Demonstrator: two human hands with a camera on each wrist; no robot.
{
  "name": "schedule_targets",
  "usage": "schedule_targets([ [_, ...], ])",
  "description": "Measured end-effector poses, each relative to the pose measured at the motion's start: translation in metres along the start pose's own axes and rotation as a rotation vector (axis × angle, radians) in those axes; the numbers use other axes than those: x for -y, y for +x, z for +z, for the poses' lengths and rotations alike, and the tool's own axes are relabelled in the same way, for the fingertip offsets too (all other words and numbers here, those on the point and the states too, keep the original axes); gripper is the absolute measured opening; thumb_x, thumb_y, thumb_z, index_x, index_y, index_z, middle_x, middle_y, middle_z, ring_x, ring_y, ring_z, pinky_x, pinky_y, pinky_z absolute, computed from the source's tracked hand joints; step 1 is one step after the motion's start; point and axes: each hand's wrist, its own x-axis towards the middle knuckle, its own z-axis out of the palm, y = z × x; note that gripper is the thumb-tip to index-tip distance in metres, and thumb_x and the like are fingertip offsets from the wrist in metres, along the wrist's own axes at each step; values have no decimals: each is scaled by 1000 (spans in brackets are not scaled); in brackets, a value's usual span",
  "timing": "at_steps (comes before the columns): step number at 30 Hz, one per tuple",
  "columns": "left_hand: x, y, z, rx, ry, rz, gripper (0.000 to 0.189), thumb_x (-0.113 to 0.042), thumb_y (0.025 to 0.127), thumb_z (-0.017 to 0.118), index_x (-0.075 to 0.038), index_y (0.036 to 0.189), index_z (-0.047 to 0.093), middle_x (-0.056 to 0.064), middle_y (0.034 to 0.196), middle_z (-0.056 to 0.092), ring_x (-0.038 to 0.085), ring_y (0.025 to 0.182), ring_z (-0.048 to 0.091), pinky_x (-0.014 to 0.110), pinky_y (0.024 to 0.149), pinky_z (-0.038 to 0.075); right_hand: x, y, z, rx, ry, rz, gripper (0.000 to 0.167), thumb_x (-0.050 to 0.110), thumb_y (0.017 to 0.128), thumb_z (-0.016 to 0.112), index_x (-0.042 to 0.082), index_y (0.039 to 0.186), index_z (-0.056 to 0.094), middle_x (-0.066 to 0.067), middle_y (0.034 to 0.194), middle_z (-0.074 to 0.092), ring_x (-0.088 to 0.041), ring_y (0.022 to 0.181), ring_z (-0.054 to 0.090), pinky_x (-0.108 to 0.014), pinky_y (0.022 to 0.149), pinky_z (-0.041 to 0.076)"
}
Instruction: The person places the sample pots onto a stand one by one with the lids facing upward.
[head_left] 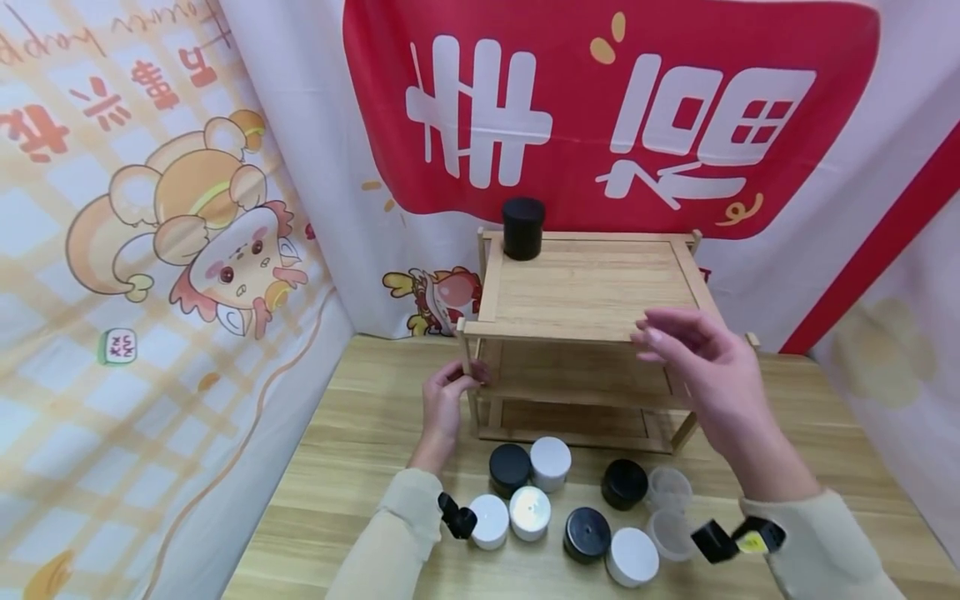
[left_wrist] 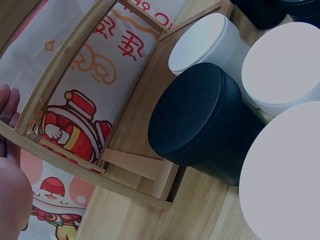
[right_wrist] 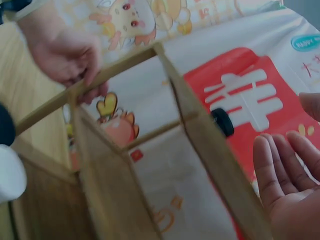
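Note:
A wooden rack (head_left: 607,287) with several levels stands against the back curtain. My left hand (head_left: 442,408) grips its front left post; the right wrist view shows those fingers (right_wrist: 92,70) curled round the wood. A black lidded jar (head_left: 523,227) sits upright on the top board at the back left corner. My right hand (head_left: 708,358) hovers by the front right part of the top board, fingers loosely bent and nothing held. In the right wrist view its palm and fingers (right_wrist: 280,172) are apart from the rack.
In front of the rack, on the wood-grain table (head_left: 322,467), stand several jars: black ones (head_left: 587,533), white ones (head_left: 632,557) and two clear ones (head_left: 672,533). A black jar (left_wrist: 187,112) and a white jar (left_wrist: 200,42) are close to the rack's lower front. Printed curtains (head_left: 300,125) enclose the table.

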Motion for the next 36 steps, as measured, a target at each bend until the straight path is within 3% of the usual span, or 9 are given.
schedule_targets([
  [4, -1, 1, 1, 10, -21, -11, 29, 4, 87, 61, 5, 110, 77, 7, 98, 81, 17, 91, 75, 32, 97, 55, -30, -27, -20, -44, -31, -38, 34, 10, 103, 73, 2, 135, 67, 2, 116, 79, -10, 99, 78, -21, 89, 63],
  [8, -4, 3, 2, 6, -31, -41, 27, 8, 84, 58, 5, 105, 77, 8, 95, 80, 16, 86, 75, 30, 92, 57, -62, -51, -34, -114, -41, -14, 26, 4, 103, 72, 4, 129, 71, 2, 109, 81, -11, 92, 78, -22, 85, 64],
  [14, -13, 6, 2, 6, 1, -89, 29, 10, 76, 54, 0, 95, 73, 15, 93, 76, 18, 81, 73, 34, 89, 57, -99, -74, -51, -226, 34, 35, 20, 0, 103, 70, 3, 122, 75, 3, 103, 82, -10, 91, 78, -25, 79, 64],
  [18, -13, 6, -1, 18, 14, -87, 29, 11, 76, 54, 3, 98, 72, 17, 95, 76, 19, 82, 73, 35, 88, 57, -122, -88, -62, -273, 26, 97, 21, 4, 104, 70, 3, 124, 75, 5, 102, 82, -8, 93, 77, -24, 77, 64],
  [24, -8, 8, -11, 77, -30, -57, 28, 10, 82, 63, 5, 105, 77, 3, 97, 82, 17, 91, 76, 34, 96, 56, -154, -105, -83, -299, 57, 193, 20, 10, 106, 68, 10, 125, 76, 7, 107, 83, -7, 98, 78, -25, 80, 64],
  [28, -8, 10, -19, 162, -62, -90, 31, 4, 91, 73, 6, 123, 74, 6, 112, 83, 19, 105, 78, 39, 110, 52, -174, -115, -93, -306, 58, 222, 19, 10, 107, 67, 13, 123, 76, 8, 107, 83, -7, 97, 77, -25, 79, 64],
  [31, -9, 10, -23, 187, -31, -126, 39, -5, 92, 82, 1, 130, 72, 4, 119, 82, 18, 111, 78, 40, 115, 51, -187, -120, -99, -318, 43, 246, 17, 11, 107, 68, 14, 121, 77, 10, 105, 82, -6, 96, 77, -25, 78, 65],
  [36, -9, 10, -23, 151, 22, -119, 40, -11, 92, 86, -2, 129, 75, 2, 117, 83, 16, 106, 77, 33, 104, 60, -202, -126, -105, -331, 37, 275, 17, 10, 106, 69, 14, 120, 78, 12, 105, 82, -6, 95, 77, -26, 78, 65],
])
